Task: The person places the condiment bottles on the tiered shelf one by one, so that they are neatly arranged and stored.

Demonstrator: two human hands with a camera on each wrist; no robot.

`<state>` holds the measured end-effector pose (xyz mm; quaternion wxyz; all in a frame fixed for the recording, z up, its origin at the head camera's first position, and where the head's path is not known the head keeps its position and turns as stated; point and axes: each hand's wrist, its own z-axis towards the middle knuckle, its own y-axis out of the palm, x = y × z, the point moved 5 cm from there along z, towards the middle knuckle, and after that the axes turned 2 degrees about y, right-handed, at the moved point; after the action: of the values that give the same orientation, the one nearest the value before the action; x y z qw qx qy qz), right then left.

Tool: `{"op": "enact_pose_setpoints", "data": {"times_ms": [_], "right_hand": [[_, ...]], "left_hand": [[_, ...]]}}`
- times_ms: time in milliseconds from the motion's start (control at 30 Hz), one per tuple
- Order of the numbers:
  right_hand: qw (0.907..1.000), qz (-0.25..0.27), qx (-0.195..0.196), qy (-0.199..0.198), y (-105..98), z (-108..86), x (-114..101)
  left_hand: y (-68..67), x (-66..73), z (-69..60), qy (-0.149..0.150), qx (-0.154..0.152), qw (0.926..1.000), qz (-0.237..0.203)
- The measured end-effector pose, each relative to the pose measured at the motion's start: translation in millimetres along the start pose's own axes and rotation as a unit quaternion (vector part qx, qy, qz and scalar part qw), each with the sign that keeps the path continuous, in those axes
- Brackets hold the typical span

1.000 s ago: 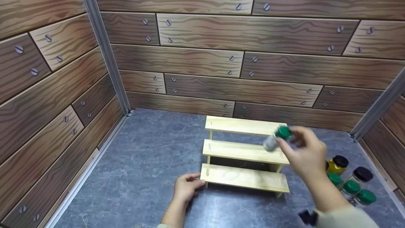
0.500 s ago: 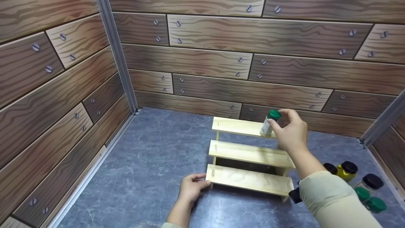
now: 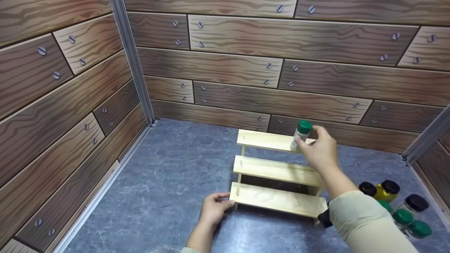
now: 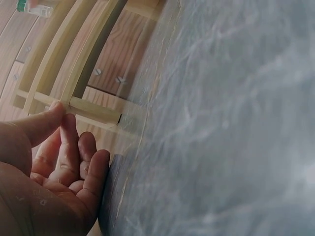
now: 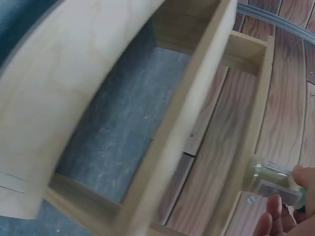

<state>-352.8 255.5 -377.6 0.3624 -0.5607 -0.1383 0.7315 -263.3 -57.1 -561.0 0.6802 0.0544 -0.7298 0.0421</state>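
1. Right hand (image 3: 320, 149) pinches the jar (image 3: 300, 137) at the top step (image 3: 263, 139); can't tell if it's seated, so level it before letting go.
2. Left hand (image 3: 213, 209) pinches the bottom step (image 3: 277, 200): steady, no tugging.
3. Other jars (image 3: 403, 216) sit right of the right fingers, past the sleeve (image 3: 365, 219); don't clip 'em.

Back wall (image 3: 225, 63): wood-grain planks in lighter and darker browns, in horizontal rows across the top of the frame
Left wall (image 3: 52, 123): the same planking, slanting toward the lower left
Right wall (image 3: 437, 167): narrow brown slice at the right edge
Screw heads (image 3: 311, 9): grey, slotted, near plank ends
Corner posts (image 3: 130, 56): grey metal, upper left and right edge
Base trim (image 3: 102, 189): pale, along the left wall's foot
Marbled surface (image 3: 168, 175): blue-grey, pale veins
Light: whitish sheen, lower centre
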Motion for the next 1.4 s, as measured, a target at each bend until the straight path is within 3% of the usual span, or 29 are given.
{"op": "enact_pose_setpoints", "data": {"times_ms": [233,533,800,1000,1067,1167,1300,1400], "right_hand": [[0.9986,-0.003,-0.034,0.041,14.5,-4.5,13.2],[0.9967,-0.048,-0.057,0.031,40.7,-1.9,-10.9],[0.9921,-0.088,-0.088,-0.014,64.7,-1.4,-31.6],[0.9712,-0.179,-0.125,-0.095,72.3,-11.2,-39.3],[0.9686,-0.183,-0.127,-0.110,68.7,-18.4,-36.2],[0.9755,-0.158,-0.100,-0.115,52.4,-33.4,-23.0],[0.9886,-0.119,-0.020,-0.090,12.3,-61.6,11.0],[0.9901,-0.122,0.038,-0.057,-25.3,-79.0,47.1]], "left_hand": [[1.3,-1.3,-0.2,-0.003,-0.001,1.0000,0.007],[6.0,-0.8,0.0,-0.004,-0.004,1.0000,-0.001],[8.6,-1.4,-0.3,-0.006,-0.016,0.9997,-0.020],[6.1,-3.2,0.9,-0.012,-0.009,0.9998,-0.010],[5.4,-4.6,1.5,-0.014,-0.008,0.9999,-0.006],[4.7,-6.1,2.1,-0.013,-0.010,0.9999,0.000],[1.8,-5.6,3.5,-0.007,-0.012,0.9999,0.005],[-4.4,-4.5,4.1,-0.010,-0.008,0.9999,0.004]]}}
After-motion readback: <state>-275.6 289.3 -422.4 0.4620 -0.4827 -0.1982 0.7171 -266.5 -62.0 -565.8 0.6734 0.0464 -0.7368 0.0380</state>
